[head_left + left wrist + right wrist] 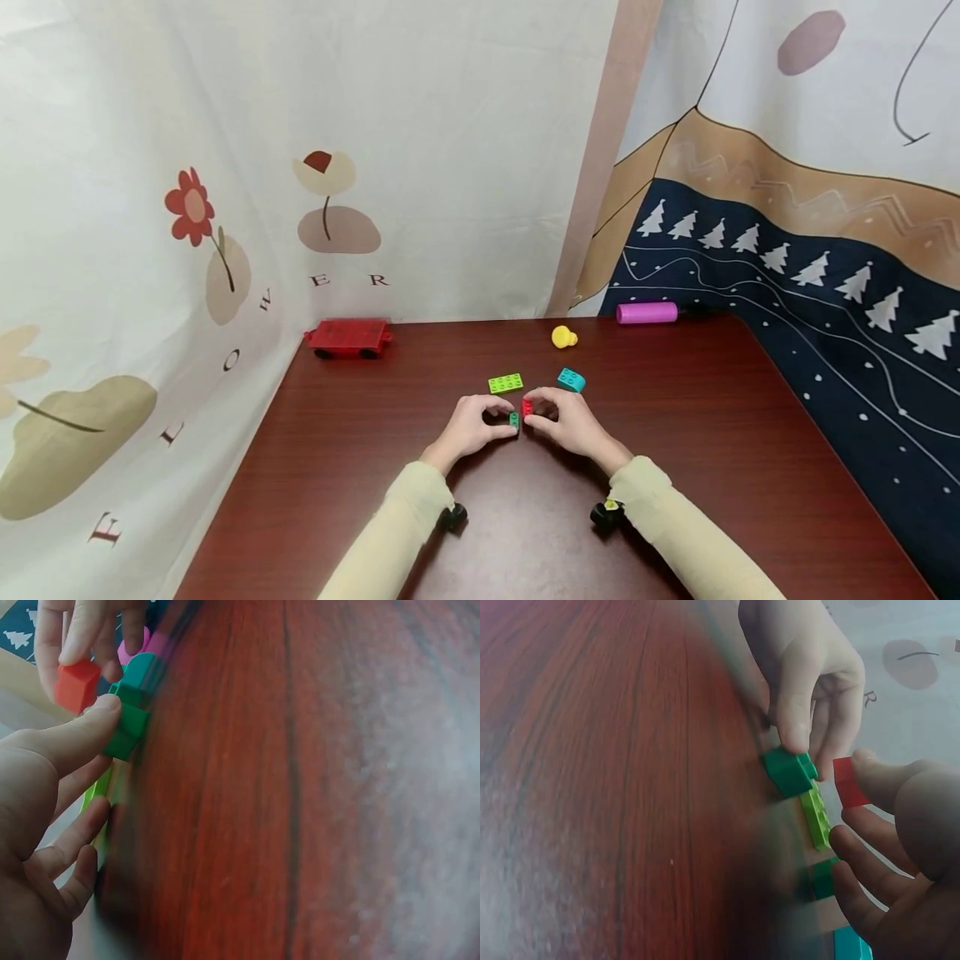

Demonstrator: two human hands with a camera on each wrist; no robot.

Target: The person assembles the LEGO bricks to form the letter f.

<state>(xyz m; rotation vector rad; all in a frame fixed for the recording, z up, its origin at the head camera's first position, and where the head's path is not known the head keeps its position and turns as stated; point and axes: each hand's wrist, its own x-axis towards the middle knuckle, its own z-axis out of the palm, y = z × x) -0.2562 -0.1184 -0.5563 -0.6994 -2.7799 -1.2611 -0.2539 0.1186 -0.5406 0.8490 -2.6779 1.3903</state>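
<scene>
My left hand pinches a dark green brick between thumb and fingers. Facing it, my right hand grips a small red brick by its sides. In the right wrist view a narrow gap separates the held green brick from the red brick. Beyond the hands lie a lime green brick with two rows of studs and a turquoise brick. A second dark green brick sits close to the right fingers, mostly hidden in the head view.
A red wheeled toy wagon stands at the table's far left. Toward the back are a yellow knobbed piece and a purple cylinder with a dark end. Printed cloth hangs behind the brown table.
</scene>
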